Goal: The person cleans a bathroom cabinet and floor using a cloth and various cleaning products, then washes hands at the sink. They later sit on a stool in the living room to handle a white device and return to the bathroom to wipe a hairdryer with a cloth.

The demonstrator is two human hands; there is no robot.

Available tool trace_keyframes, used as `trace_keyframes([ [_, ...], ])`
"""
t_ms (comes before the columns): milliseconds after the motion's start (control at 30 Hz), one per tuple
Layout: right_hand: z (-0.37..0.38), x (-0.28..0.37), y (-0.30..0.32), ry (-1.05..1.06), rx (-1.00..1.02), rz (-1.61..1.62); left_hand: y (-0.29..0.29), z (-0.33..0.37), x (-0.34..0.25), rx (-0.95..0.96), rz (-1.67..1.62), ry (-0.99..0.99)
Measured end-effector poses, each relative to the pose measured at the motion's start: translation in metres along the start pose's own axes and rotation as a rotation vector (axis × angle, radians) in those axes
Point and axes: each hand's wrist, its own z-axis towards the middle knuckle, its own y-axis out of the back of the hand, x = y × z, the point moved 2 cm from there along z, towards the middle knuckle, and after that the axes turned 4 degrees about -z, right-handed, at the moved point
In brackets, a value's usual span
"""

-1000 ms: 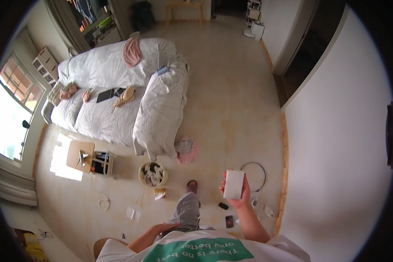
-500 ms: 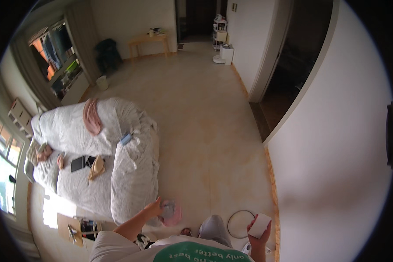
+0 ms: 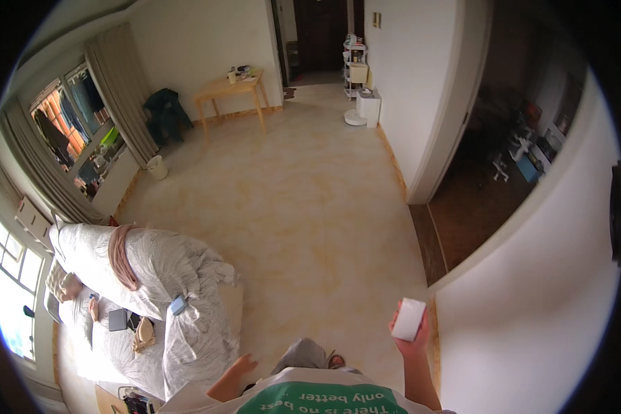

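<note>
My right hand (image 3: 416,343) is raised near the right wall and wrapped round a small white box (image 3: 410,319). The box stands upright in the grip, with fingertips along its left edge. Low in the picture, beside the near end of the sofa, my left hand (image 3: 241,363) hangs at my side. Its fingers point to the right and nothing shows in them. A sofa (image 3: 186,345) under a pale grey cover is closest to that hand. On it lie a blue pouch (image 3: 179,305), a dark tablet-like thing (image 3: 118,319), a beige bag (image 3: 143,335) and a pink cloth (image 3: 122,259).
An open doorway (image 3: 455,207) on the right leads to a darker room. Farther off stand a wooden table (image 3: 231,86), a dark green chair (image 3: 165,117), a white bin (image 3: 157,168), a white shelf rack (image 3: 355,69) and a round white robot vacuum (image 3: 355,118). Windows line the left.
The view has moved forward along the room. My right hand has lifted the white box higher. The pinkish clear container beside my left hand and the hoop on the floor have left the view.
</note>
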Motion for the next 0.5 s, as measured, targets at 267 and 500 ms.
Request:
trace_keyframes([
  [267,0.321,-0.001,-0.112,-0.223,0.068,0.067,0.091,0.08,0.013,0.055,-0.632,0.757],
  [500,0.493,0.024,-0.153,-0.197,0.002,0.11,0.296,0.333,-0.084,0.366,0.393,0.113],
])
